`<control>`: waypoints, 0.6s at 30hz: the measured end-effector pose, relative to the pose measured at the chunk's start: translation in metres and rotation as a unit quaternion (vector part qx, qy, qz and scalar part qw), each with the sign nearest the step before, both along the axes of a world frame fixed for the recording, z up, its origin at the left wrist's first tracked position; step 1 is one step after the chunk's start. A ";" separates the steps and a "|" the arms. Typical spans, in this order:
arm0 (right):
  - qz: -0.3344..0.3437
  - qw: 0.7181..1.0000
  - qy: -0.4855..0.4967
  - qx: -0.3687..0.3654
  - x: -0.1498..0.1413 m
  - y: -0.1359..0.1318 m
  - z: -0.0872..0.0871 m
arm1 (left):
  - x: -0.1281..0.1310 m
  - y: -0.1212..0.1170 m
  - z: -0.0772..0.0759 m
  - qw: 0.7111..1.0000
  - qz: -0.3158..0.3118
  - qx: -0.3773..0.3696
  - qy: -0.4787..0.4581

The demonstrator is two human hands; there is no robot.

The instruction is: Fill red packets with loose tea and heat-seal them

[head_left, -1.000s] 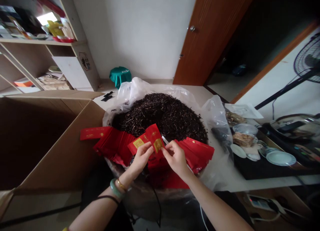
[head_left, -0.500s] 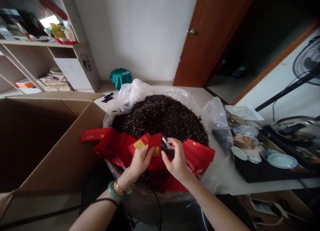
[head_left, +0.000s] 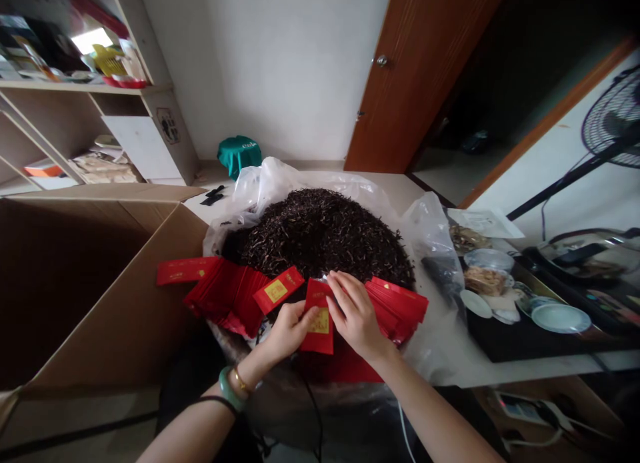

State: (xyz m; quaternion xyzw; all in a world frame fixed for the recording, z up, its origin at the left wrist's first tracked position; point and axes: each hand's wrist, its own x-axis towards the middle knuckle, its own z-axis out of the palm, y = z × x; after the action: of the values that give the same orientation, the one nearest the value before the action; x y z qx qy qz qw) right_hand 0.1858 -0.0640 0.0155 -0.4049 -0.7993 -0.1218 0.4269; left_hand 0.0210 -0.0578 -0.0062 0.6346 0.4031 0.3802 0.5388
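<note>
My left hand [head_left: 290, 329] pinches a red packet [head_left: 318, 336] with a gold label, holding it upright in front of the dark loose tea leaves [head_left: 325, 229]. My right hand [head_left: 354, 311] is curled at the packet's top edge. A small shiny bit shows at its fingertips; the rest of what it holds is hidden behind the fingers. A second red packet with a gold label [head_left: 276, 289] lies just left of my hands. Stacks of red packets lie on the left [head_left: 230, 296] and on the right [head_left: 397, 306] along the near edge of the heap.
A clear plastic bag [head_left: 425, 229] spreads around and under the heap on the white table [head_left: 450, 376]. To the left stands an open cardboard box [head_left: 125, 303]. On the right, a dark tray [head_left: 515, 343] bears cups, a dish [head_left: 560, 318] and a tub.
The packet in my left hand has come lower, and its label now faces me. My right hand has moved onto its top edge; the black-and-white thing seen in its fingers is now mostly hidden.
</note>
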 end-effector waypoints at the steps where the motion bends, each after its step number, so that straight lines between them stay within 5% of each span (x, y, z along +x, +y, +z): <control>1: 0.001 1.000 0.003 0.005 0.000 0.000 0.000 | 0.000 0.000 0.000 1.000 -0.006 -0.023 -0.015; 4: 0.000 1.000 0.018 0.016 0.000 -0.002 0.002 | 0.001 -0.001 -0.001 1.000 -0.003 -0.029 -0.009; 12: -0.051 0.999 0.017 0.007 0.001 -0.005 0.011 | -0.005 0.000 0.003 0.980 0.007 0.136 0.142; 18: -0.022 0.999 -0.004 -0.026 0.004 -0.004 0.014 | -0.010 0.002 0.006 0.958 0.003 0.204 0.203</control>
State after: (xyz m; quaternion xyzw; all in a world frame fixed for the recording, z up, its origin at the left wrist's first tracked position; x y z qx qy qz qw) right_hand 0.1894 -0.0683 0.0293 -0.4327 -0.7952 -0.1119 0.4098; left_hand 0.0114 -0.0557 -0.0001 0.7936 0.4198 0.3191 0.3035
